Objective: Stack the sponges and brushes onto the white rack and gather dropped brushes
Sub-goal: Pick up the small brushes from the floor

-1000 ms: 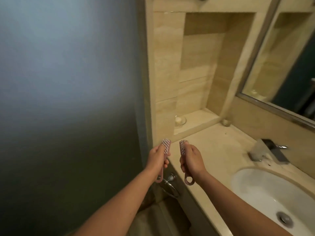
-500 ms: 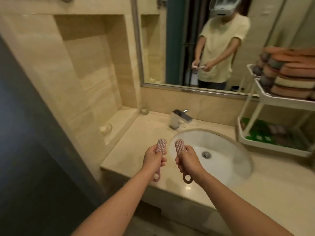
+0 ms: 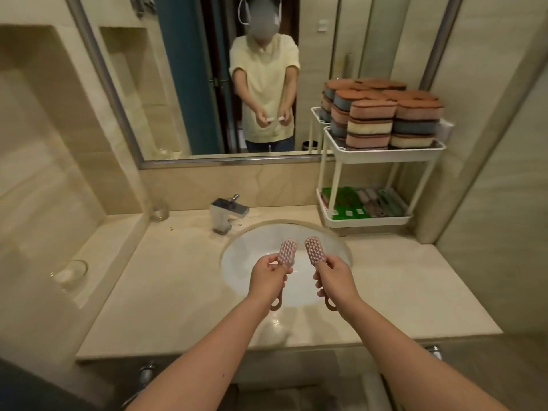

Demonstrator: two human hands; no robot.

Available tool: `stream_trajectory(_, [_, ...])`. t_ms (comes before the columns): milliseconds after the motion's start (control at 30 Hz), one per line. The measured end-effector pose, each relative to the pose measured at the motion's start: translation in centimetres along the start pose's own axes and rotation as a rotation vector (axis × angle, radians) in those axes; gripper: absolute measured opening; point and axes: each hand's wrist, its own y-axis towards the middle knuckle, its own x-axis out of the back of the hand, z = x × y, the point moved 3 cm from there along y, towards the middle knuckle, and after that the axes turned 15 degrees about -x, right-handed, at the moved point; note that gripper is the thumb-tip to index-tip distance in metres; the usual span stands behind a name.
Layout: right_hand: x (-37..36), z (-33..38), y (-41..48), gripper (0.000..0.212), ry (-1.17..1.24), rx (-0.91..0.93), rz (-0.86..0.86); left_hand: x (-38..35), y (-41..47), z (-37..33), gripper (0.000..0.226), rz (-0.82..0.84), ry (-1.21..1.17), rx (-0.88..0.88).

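Observation:
My left hand (image 3: pixel 268 278) grips a pink brush (image 3: pixel 79 253) by its handle, bristle head up. A second pink brush (image 3: pixel 314 251) is held the same way in my right hand (image 3: pixel 338 278). Both hover side by side over the front of the sink basin (image 3: pixel 246 247). At the back right of the counter stands the white two-tier rack (image 3: pixel 382 154). Stacked sponges (image 3: pixel 370 124) in brown, blue, cream and pink fill its top shelf. Green sponges (image 3: pixel 341 201) and several brushes (image 3: pixel 376 201) lie on its lower shelf.
A chrome faucet (image 3: pixel 226 213) stands behind the basin. A glass (image 3: pixel 160 209) sits at the counter's back left and a glass dish (image 3: pixel 69 272) on the left ledge. The wall mirror (image 3: pixel 207 84) reflects a person in a yellow shirt. A beige wall (image 3: pixel 489 173) flanks the rack.
The view has swung right from the dark glass panel and niche to face the sink, mirror and rack. Both hands still hold their brushes, which are over the basin now.

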Motion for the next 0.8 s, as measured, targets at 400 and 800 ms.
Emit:
stream_trajectory(400, [9.9, 1.1, 9.3, 0.02, 0.089, -0.02, -0.254, -12.5, 7.7, -1.2, 0.03, 0.152, 0.082, 0.025])
stream_trajectory(800, [21.0, 4.7, 23.5, 0.036, 0.011, -0.016, -0.287, -27.6, 18.9, -2.8, 0.035, 0.242, 0.049, 0.028])
